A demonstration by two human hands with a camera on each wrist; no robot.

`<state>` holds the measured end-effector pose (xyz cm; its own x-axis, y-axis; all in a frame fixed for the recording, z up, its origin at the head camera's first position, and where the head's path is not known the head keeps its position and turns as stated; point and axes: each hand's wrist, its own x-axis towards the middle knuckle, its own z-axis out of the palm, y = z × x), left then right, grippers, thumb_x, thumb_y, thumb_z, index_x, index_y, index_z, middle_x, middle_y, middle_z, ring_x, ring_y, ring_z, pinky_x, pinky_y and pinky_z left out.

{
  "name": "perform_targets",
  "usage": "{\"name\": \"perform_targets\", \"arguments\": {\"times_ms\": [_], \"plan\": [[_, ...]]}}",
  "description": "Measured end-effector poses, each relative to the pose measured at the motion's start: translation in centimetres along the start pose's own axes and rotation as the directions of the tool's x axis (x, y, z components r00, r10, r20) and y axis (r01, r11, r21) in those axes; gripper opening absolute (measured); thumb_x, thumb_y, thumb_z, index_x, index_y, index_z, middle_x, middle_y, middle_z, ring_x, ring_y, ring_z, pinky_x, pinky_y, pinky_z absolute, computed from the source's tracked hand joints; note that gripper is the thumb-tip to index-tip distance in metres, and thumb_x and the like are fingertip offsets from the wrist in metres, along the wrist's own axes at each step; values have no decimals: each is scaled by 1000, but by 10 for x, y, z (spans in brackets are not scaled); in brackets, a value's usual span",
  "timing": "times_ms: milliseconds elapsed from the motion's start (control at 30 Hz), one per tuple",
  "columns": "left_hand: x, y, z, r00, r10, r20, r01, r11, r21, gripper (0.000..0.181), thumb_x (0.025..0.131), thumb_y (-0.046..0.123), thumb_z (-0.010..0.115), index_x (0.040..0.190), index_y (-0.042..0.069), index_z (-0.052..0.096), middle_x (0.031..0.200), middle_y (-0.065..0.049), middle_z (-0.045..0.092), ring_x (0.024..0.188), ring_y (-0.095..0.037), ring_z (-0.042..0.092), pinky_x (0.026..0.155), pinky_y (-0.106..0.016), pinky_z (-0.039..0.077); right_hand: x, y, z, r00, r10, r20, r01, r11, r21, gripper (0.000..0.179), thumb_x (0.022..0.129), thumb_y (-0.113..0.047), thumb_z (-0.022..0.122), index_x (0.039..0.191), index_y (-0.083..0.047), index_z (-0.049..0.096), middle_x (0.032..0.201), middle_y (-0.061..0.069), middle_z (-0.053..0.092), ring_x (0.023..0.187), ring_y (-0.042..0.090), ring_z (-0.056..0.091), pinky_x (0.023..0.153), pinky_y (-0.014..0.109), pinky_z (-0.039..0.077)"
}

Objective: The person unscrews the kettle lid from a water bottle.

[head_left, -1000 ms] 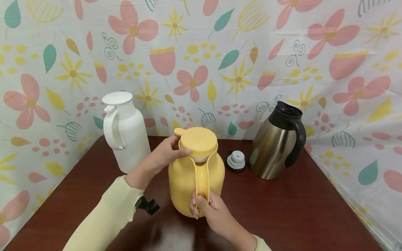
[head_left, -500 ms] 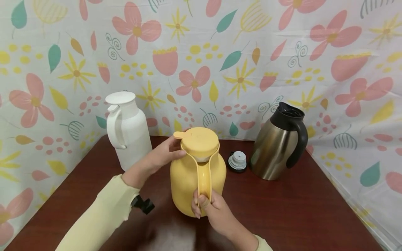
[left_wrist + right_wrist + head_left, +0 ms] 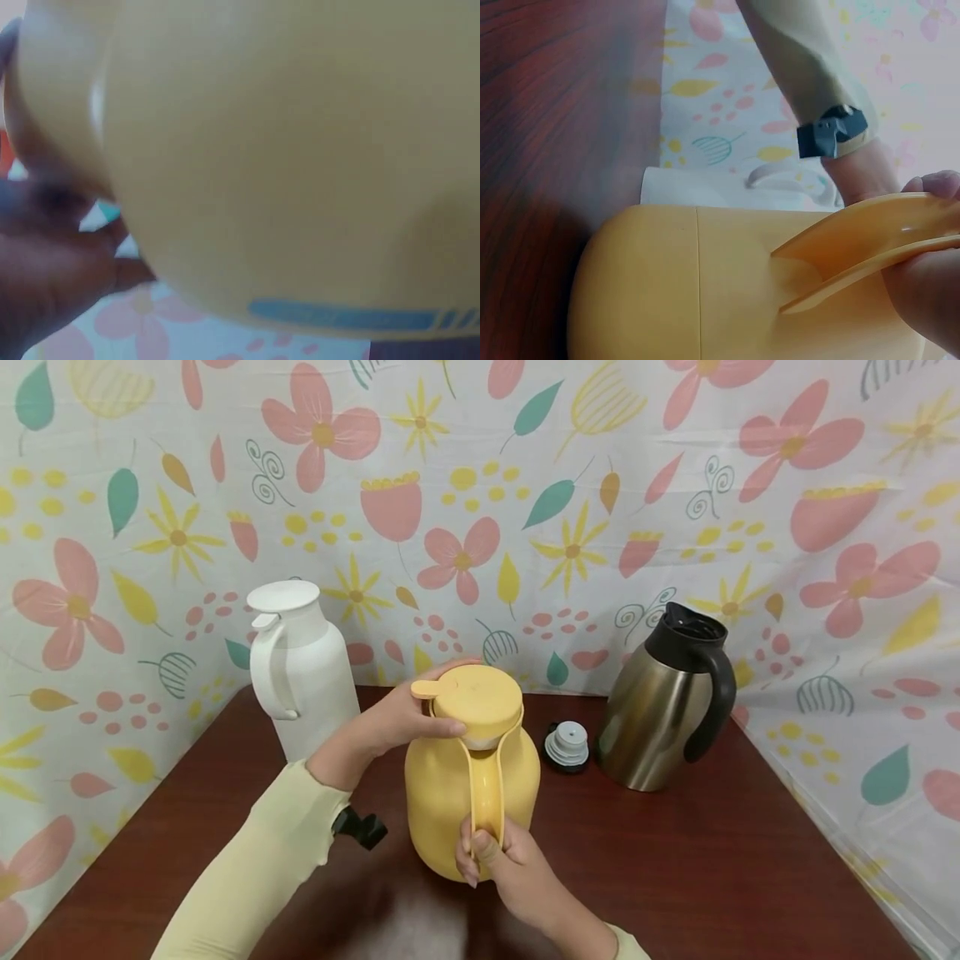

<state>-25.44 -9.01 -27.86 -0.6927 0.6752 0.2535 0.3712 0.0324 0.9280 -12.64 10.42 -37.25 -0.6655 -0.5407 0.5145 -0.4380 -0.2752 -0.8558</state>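
Observation:
A yellow vacuum jug [image 3: 435, 802] stands upright at the middle of the table. My left hand [image 3: 390, 722] grips the jug's round lid [image 3: 480, 700], its thumb across the near side and fingers round the far side. The lid sits at the jug's mouth, with a pale band showing under it and a tab pointing left. Lower down, my right hand [image 3: 506, 868] holds the yellow handle [image 3: 487, 793], thumb on its near face. The left wrist view is mostly filled by the jug body [image 3: 285, 165], with part of the left hand [image 3: 52, 270] beside it.
Behind the left forearm stands a white jug [image 3: 311, 668]. Right of the yellow jug lies a grey and black stopper [image 3: 567, 745], close to a steel jug [image 3: 648, 710] with a black handle and uncovered top. A flowered curtain [image 3: 645, 460] hangs behind the table [image 3: 675, 877].
The left hand has shifted right around the lid; its thumb reaches farther across the front and its fingers now show over the back. The right hand and jug stay nearly in place.

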Motion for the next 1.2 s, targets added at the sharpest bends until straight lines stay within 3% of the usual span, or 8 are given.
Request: {"name": "perform_targets", "arguments": {"times_ms": [100,233,433,700,900,1100,1200], "plan": [[-6,4,12,989,22,-147,-13,998,62,96,79,35,89,157,11,39,147,-18,57,124,-16,60,105,-23,47,0,-1,0,999,-31,16,31,1000,2,39,112,-25,34,92,8,40,71,22,39,63,14,46,57,28,45],[-9,8,24,955,39,-296,9,988,157,84,79,16,87,153,17,48,143,-11,62,123,-21,62,107,-35,49,0,-1,0,999,-31,19,31,1000,4,38,112,-25,33,93,8,40,71,22,39,63,15,46,58,28,46],[-11,9,32,924,60,-377,14,982,190,87,78,14,87,154,15,46,147,-11,60,131,-27,59,113,-45,45,2,-3,1,999,-33,18,33,999,-6,38,112,-24,34,92,8,40,70,22,39,62,16,45,58,28,45],[-12,16,39,912,9,-411,85,974,210,88,79,17,86,156,18,43,149,-10,59,136,-27,56,116,-48,43,1,-6,1,1000,28,-9,-28,1000,9,44,111,-31,36,91,9,40,70,23,38,66,6,47,61,24,45],[-13,13,37,920,-42,-389,118,978,173,90,80,24,85,158,20,39,148,-10,58,135,-27,57,116,-48,43,2,-5,1,1000,9,-1,-9,1000,4,41,112,-28,36,92,8,40,70,22,38,65,8,47,60,25,45],[-18,11,25,965,-39,-259,69,992,109,100,82,35,86,162,18,29,155,-11,50,139,-29,52,118,-49,40,2,-4,1,1000,-9,5,9,1000,-3,42,112,-28,35,91,8,40,70,22,39,64,10,46,59,25,45],[-21,13,13,982,-67,-174,87,990,114,99,84,33,84,163,18,26,160,-11,44,145,-29,46,120,-51,36,1,-3,1,1000,-14,9,14,1000,-2,41,112,-28,35,91,7,40,70,22,39,64,10,47,59,26,46]]}}
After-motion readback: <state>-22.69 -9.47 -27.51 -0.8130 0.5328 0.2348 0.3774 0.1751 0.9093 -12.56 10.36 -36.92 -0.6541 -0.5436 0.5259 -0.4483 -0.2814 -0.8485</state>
